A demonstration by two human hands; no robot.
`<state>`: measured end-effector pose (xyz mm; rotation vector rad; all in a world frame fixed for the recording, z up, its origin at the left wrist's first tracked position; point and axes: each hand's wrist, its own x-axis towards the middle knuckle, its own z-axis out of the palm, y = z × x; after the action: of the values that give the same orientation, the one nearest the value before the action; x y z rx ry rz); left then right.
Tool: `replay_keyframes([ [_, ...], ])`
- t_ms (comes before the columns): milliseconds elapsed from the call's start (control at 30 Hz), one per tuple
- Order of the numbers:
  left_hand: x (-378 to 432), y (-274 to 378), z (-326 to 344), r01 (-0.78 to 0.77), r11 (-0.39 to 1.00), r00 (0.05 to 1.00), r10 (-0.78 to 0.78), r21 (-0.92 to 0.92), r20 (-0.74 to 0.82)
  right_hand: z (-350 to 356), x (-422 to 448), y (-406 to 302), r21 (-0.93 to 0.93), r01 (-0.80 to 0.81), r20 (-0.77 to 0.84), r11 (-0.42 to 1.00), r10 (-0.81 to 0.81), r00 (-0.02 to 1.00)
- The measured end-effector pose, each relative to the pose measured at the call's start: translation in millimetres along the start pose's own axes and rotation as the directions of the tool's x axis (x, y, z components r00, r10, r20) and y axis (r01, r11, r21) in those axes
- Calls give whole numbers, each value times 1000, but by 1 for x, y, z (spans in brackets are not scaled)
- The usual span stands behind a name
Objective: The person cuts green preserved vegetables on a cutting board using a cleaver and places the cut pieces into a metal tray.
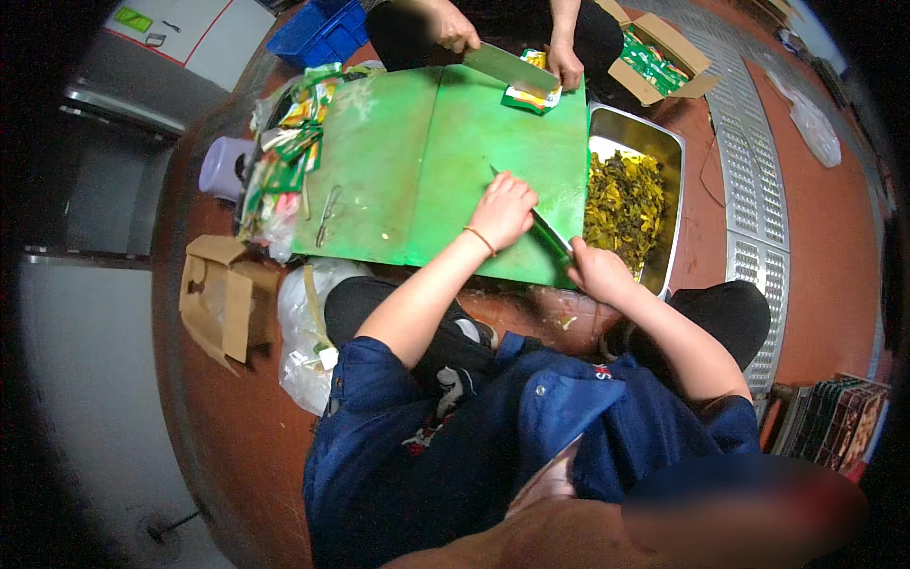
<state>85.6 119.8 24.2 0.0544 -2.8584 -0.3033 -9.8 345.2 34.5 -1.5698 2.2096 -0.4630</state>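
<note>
My right hand [601, 272] is closed on the handle end of a knife [553, 231] at the near right edge of a green cutting board [377, 163]. The blade slants up and left, passing under my left hand [503, 212], which lies over it with fingers together; its grip underneath is hidden. The knife's tip shows beyond those fingers. Across the board, another person's hand holds a cleaver [508, 67] over a green and yellow food packet [527, 102], and their other hand touches the packet. A metal tool [327, 217], perhaps scissors, lies on the board's left side.
Right of the board stands a steel tray [677, 192] of chopped leafy vegetables [622, 206]. Opened packets [288, 156] pile up at its left. An open carton of packets [661, 60], a blue crate [316, 32], a cardboard box [220, 299] and a plastic bag [302, 355] surround it.
</note>
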Motion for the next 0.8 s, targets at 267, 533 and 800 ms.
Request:
replay_keyframes([
  [267, 1, -2, -3, -14, 1000, 1000, 14, 11, 2, 1, 1, -1, 25, -14, 7, 1000, 14, 1000],
  [533, 2, -1, -3, -16, 1000, 1000, 16, 1, -3, -4, -1, -2, 37, -27, 19, 999, 26, 999],
  [800, -2, -2, -1, -43, 999, 995, 43, 9, -87, -2, 3, -4, 24, -28, 29, 999, 27, 999],
])
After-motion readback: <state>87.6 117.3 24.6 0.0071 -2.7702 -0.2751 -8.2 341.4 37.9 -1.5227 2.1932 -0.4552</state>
